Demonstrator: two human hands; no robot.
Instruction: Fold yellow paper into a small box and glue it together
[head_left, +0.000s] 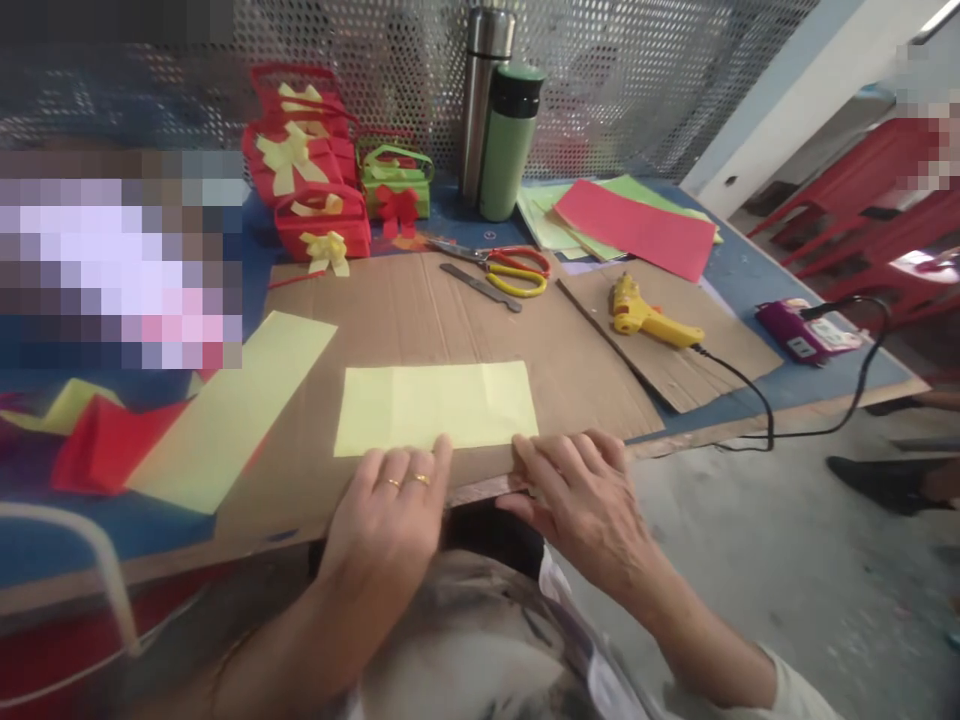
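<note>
A pale yellow paper sheet (pixel 436 408) with upright creases lies flat on a piece of brown cardboard (pixel 390 305) at the near table edge. My left hand (pixel 394 515), with rings on two fingers, rests at the sheet's near edge, fingers laid out and the index fingertip touching the paper. By the sheet's near right corner, my right hand (pixel 581 500) lies over the cardboard's edge with its fingers extended and the thumb apart, lower down. Neither hand holds anything that I can see. Beyond the sheet are scissors (pixel 517 272) and a grey blade (pixel 480 288).
A yellow glue gun (pixel 649 318) lies on another cardboard piece, its cord running to a purple power socket (pixel 810 330). Red paper boxes (pixel 322 225), a green box (pixel 397 190), a green bottle (pixel 511 150) and a steel flask (pixel 484 100) stand behind. Coloured paper (pixel 637 228) lies right.
</note>
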